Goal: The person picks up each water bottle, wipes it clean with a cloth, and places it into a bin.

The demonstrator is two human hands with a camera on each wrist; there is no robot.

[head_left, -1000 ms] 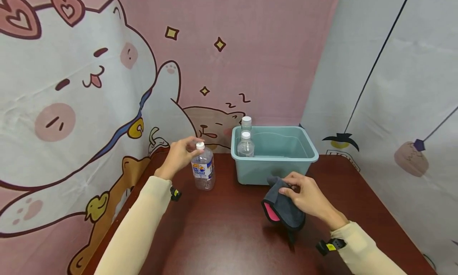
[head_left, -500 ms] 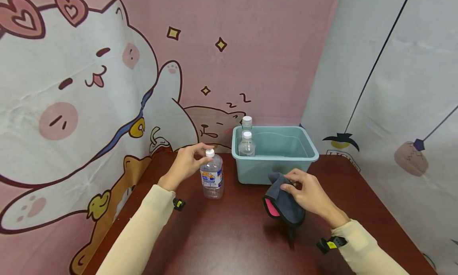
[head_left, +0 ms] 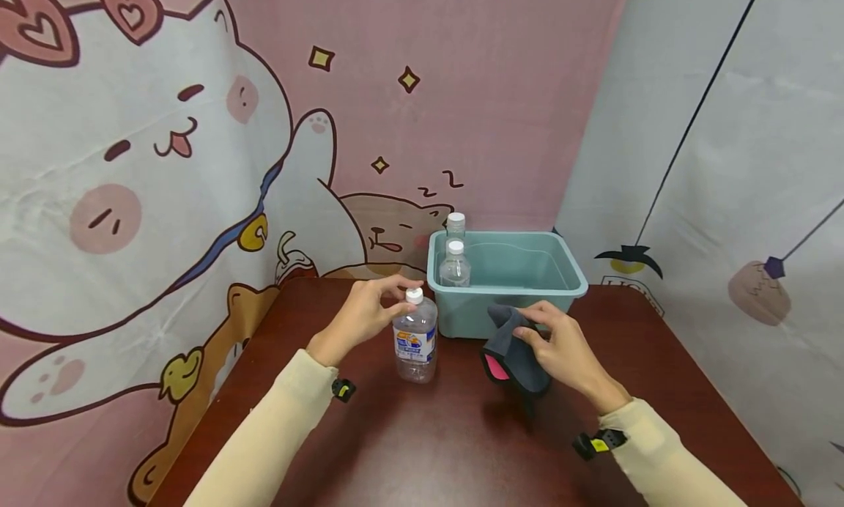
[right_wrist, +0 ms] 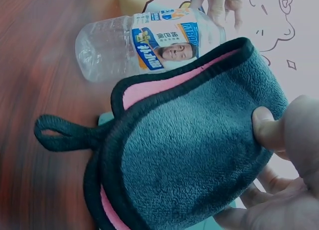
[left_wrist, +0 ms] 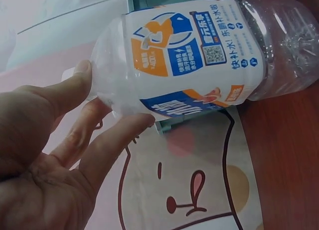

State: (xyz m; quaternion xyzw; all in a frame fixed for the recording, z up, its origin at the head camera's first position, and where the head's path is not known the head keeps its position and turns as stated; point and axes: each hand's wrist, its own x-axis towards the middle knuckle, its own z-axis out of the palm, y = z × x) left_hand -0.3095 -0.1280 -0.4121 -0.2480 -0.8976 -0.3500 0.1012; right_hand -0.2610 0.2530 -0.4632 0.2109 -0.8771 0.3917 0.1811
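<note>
My left hand [head_left: 365,316] pinches a clear plastic bottle [head_left: 415,342] near its white cap, thumb on one side and fingers on the other. The bottle is upright and bears a white, blue and orange label [left_wrist: 184,46]. My right hand [head_left: 567,349] holds a folded dark grey cloth [head_left: 517,357] between thumb and fingers. In the right wrist view the cloth shows black edging, a pink inner side and a hanging loop [right_wrist: 62,133]. Bottle and cloth are apart in the head view, both in front of a light blue bin.
The light blue bin [head_left: 508,302] stands at the back of the dark red-brown table [head_left: 422,448]. Two clear bottles with white caps stand inside its left end, the nearer bottle [head_left: 455,271] in front of the farther bottle [head_left: 456,227]. A cartoon-printed curtain [head_left: 514,89] hangs behind.
The left hand has brought the bottle rightward and nearer to me, close to the bin's front left corner. My right hand has shifted slightly up and left with the cloth.
</note>
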